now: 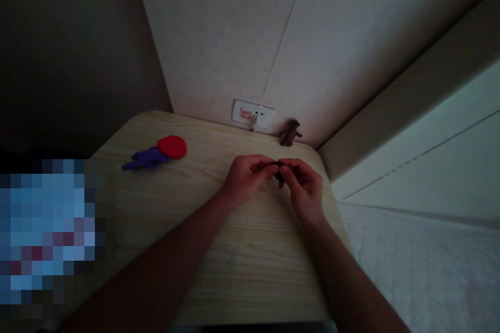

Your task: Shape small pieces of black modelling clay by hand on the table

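Both of my hands meet over the right side of the wooden table (164, 229), pinching one small black lump (279, 170) between them. My left hand (250, 177) grips it from the left with thumb and fingers. From the right, my right hand (307, 187) presses its thumb and fingertips on the same lump. Most of the lump is hidden by the fingers, and its material is unclear. A small dark brown figure (289, 134) stands behind my right hand, near the wall. Farther left lie a flat red round piece (172, 146) and a purple lumpy piece (146, 158), touching each other.
A wall socket (253, 114) with a red switch and a plugged-in white plug sits just above the table's back edge. White panelling (422, 156) runs along the right. A pixelated blue patch (47, 223) covers the lower left.
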`<move>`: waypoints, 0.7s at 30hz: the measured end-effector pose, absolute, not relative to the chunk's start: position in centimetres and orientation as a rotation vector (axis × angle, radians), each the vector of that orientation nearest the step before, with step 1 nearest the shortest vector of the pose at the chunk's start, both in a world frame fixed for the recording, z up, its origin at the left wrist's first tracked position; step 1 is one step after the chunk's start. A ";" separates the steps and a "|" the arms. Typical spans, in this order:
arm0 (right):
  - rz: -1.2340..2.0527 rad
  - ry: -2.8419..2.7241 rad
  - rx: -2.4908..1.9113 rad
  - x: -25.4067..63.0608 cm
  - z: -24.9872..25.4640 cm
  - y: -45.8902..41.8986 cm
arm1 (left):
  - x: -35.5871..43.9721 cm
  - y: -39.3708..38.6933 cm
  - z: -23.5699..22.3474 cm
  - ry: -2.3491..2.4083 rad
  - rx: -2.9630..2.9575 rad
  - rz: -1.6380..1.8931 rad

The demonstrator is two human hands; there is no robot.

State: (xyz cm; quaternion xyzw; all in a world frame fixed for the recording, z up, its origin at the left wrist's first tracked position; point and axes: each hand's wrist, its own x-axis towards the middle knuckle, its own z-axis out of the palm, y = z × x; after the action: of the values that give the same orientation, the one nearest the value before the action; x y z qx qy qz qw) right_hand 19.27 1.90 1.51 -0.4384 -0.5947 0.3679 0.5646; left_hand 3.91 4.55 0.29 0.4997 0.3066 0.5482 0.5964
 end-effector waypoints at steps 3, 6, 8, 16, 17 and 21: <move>0.602 -1.542 -1.082 19.4 1.5 1.5 | 3.8 4.6 0.8 0.728 1.111 1.284; 0.432 -1.663 -1.101 19.6 1.7 1.3 | 3.6 4.6 1.1 0.747 1.114 1.251; 0.390 -1.720 -1.099 19.7 1.9 1.3 | 3.5 4.5 1.2 0.746 1.116 1.238; 0.295 -1.789 -1.110 19.3 2.2 0.9 | 3.5 4.6 0.9 0.716 1.031 1.196; 0.285 -1.769 -1.111 19.3 2.1 0.8 | 3.5 4.6 0.9 0.704 1.022 1.194; 0.291 -1.743 -1.123 19.4 2.1 0.7 | 3.6 4.6 0.8 0.685 1.016 1.198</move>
State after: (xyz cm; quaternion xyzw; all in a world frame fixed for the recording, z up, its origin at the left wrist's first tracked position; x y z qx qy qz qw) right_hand 19.38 0.73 2.09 -0.4645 -0.7208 0.1203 0.5002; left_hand 3.60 4.62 0.83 0.4481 0.3020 0.5285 0.6547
